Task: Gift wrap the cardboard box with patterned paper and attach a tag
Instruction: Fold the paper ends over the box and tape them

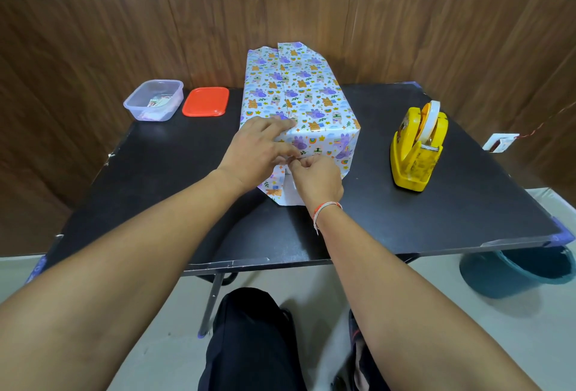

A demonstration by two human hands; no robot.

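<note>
Left hand (261, 147) flat on wrapped box (299, 100) | right hand (314, 177) just below, pinching paper flap (280, 191) | tape dispenser (417, 147) well right of grip

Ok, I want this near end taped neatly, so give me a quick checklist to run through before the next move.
1. Top seam lies flat on the box: ok.
2. Left hand pins the near fold: ok.
3. Right hand pinches the flap at the near end: ok.
4. Tape piece in the hands: cannot tell.
5. Dispenser stands at the right, roll loaded: ok.
6. Far end folded shut: not ok, paper sticks out loose.
</note>
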